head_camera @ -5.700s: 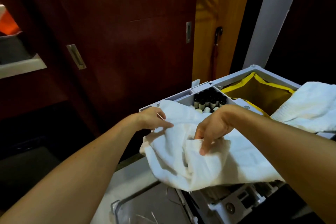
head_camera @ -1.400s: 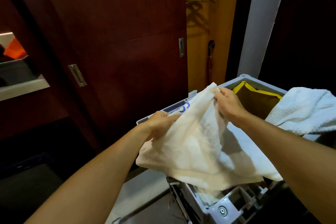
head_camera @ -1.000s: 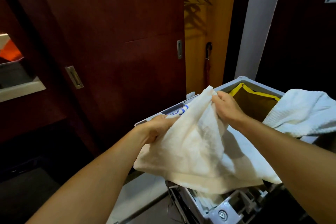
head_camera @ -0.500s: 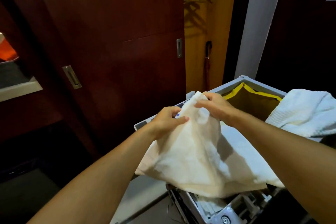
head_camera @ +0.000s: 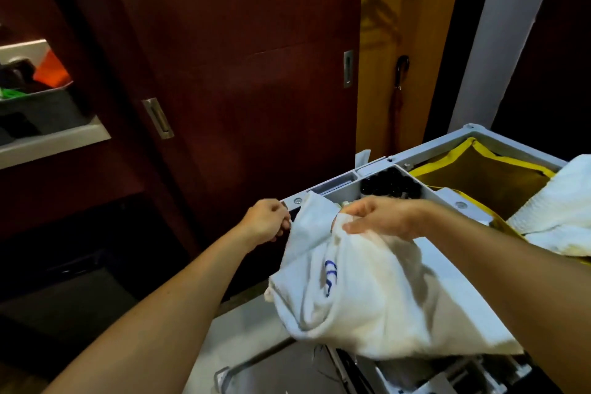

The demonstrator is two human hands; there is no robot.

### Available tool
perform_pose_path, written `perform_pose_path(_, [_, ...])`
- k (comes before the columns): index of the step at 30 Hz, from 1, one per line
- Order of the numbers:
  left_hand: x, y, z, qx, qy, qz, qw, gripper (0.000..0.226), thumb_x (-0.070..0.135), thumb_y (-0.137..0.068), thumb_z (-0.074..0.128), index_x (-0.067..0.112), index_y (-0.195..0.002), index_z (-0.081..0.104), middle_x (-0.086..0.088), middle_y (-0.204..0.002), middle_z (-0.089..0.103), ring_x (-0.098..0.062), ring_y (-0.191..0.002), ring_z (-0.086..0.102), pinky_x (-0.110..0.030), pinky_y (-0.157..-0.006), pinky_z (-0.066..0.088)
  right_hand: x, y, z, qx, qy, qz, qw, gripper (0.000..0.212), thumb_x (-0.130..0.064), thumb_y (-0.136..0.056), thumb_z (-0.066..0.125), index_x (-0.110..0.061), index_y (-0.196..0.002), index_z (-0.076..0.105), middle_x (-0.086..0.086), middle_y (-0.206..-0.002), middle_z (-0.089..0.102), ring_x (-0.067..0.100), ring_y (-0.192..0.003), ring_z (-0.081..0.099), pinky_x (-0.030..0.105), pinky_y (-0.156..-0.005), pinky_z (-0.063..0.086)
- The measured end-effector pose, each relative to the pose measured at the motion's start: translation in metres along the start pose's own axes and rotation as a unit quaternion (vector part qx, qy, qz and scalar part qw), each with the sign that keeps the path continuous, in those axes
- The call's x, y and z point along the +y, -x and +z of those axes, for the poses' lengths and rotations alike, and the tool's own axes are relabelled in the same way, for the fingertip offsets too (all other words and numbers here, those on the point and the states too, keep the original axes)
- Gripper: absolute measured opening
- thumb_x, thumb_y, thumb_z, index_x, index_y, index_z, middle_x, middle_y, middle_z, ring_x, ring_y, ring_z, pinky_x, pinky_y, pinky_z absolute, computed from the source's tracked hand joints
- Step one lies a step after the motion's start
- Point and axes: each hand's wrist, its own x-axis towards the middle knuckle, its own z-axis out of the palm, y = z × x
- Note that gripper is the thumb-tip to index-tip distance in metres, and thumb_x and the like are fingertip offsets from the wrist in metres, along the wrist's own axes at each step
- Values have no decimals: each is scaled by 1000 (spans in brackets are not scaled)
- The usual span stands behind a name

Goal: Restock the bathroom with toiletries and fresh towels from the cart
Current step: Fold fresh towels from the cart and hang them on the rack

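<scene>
A white cloth with blue marks (head_camera: 367, 294) lies bunched over the top of the grey housekeeping cart (head_camera: 348, 181). My left hand (head_camera: 265, 222) is closed on the cloth's left edge, near the cart's left rim. My right hand (head_camera: 380, 216) pinches a fold at the cloth's top, just in front of a compartment of small black-capped bottles (head_camera: 388, 185). A thicker white towel (head_camera: 563, 214) hangs over the cart's right side.
A yellow-edged linen bag (head_camera: 479, 176) opens at the cart's far end. Dark red sliding doors with metal recessed handles (head_camera: 158, 118) stand close to the left. A shelf with a grey tray (head_camera: 35, 105) sits far left. An umbrella (head_camera: 399, 83) hangs in the wooden closet behind.
Both hands have lowered the cloth from its raised peak onto the cart top. The bottle compartment is now uncovered, and the blue marks face up.
</scene>
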Motion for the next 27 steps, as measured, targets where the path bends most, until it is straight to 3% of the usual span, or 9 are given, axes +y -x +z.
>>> perform_pose_path(2, [-9,-5,7,-5,-16,25,1000,25,24,-98,56,17,-76,65,-3,-77,67,-15,-65,58,-29,-64,48,-1,-9,3,21,6,-20,1000,16,-9,-98,58,-12,-99,73,9,-92,76,19,-78,72,29,-66,57])
perform_pose_path(4, [-7,-9,16,-16,-9,58,998,15,31,-94,65,21,-82,66,-1,-81,65,-14,-72,59,-30,-71,48,-3,-23,7,133,28,-69,988,17,-9,-98,58,-15,-90,72,3,-83,73,14,-71,69,28,-65,56])
perform_pose_path(8, [1,-16,34,-85,0,68,994,10,17,-91,66,24,-86,71,11,-73,69,-4,-61,63,-19,-60,51,-4,-48,-4,310,-5,-127,942,14,-15,-96,61,-22,-90,72,-5,-78,70,9,-71,64,24,-64,52])
perform_pose_path(14, [2,-16,52,-95,98,-8,991,26,12,-101,43,18,-91,66,3,-66,62,-9,-51,54,-18,-53,44,18,-84,6,227,69,-78,968,8,-19,-95,63,-23,-95,70,-9,-86,69,7,-80,61,16,-66,47])
perform_pose_path(16, [1,-19,47,-100,150,-45,983,25,13,-99,41,18,-91,65,1,-70,66,-12,-56,59,-18,-52,43,23,-92,6,194,84,-58,976,9,-19,-95,64,-25,-92,70,-6,-89,70,11,-85,62,22,-76,50])
perform_pose_path(19, [-5,-28,37,-106,190,-117,969,41,47,-101,38,19,-89,65,-7,-80,62,-21,-66,57,-26,-55,39,21,-97,0,180,87,-59,978,8,-23,-94,66,-29,-94,71,-7,-96,73,13,-94,66,29,-86,52])
perform_pose_path(21, [-7,-38,39,-102,187,-105,971,50,58,-100,37,21,-96,70,-3,-95,72,-20,-83,67,-31,-74,52,19,-100,-2,181,57,-66,980,9,-23,-93,68,-29,-98,74,-8,-96,75,13,-93,69,26,-82,54])
perform_pose_path(23, [-6,-45,46,-58,154,-56,985,35,48,-102,44,27,-94,71,1,-102,73,-21,-98,68,-38,-94,53,17,-102,-3,185,33,-70,980,8,-23,-91,71,-27,-95,76,-9,-90,76,12,-88,70,22,-76,55])
perform_pose_path(27, [-6,-56,56,-15,154,-12,988,28,27,-103,51,28,-81,69,7,-85,73,-16,-86,68,-30,-79,57,16,-107,-5,194,22,-79,978,8,-21,-88,74,-27,-92,75,-11,-96,74,7,-88,67,16,-71,50])
